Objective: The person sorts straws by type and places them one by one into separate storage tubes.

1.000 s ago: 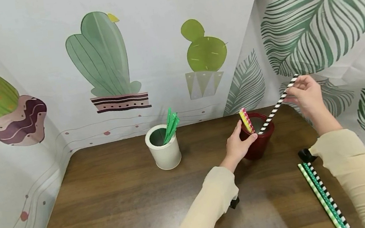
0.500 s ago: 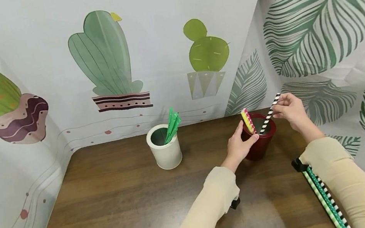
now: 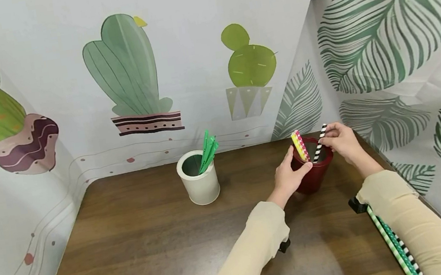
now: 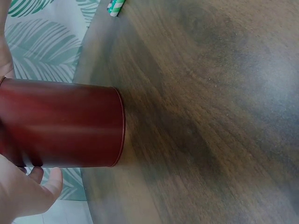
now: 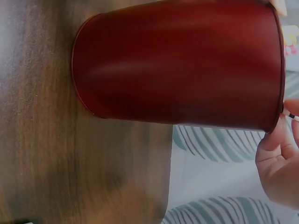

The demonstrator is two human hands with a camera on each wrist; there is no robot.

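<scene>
In the head view a dark red canister stands at the back right of the table. My left hand grips it around the near left side, the thumb along the rim. A black-and-white striped paper straw leans in the canister with its lower end inside. My right hand pinches that straw near its top, just above the right rim. Yellow and pink-patterned straws stick out at the canister's left. In the right wrist view, the right fingers are right at the rim, with a bit of straw showing.
Left of the red canister stands a white canister holding several thin green pieces. Light green, dark green and black-and-white straws lie at the right, partly under the right forearm. A patterned cloth wall rises behind the table.
My right hand has moved down and left, lowering the striped straw deeper into the red canister. The left hand keeps its hold on the canister.
</scene>
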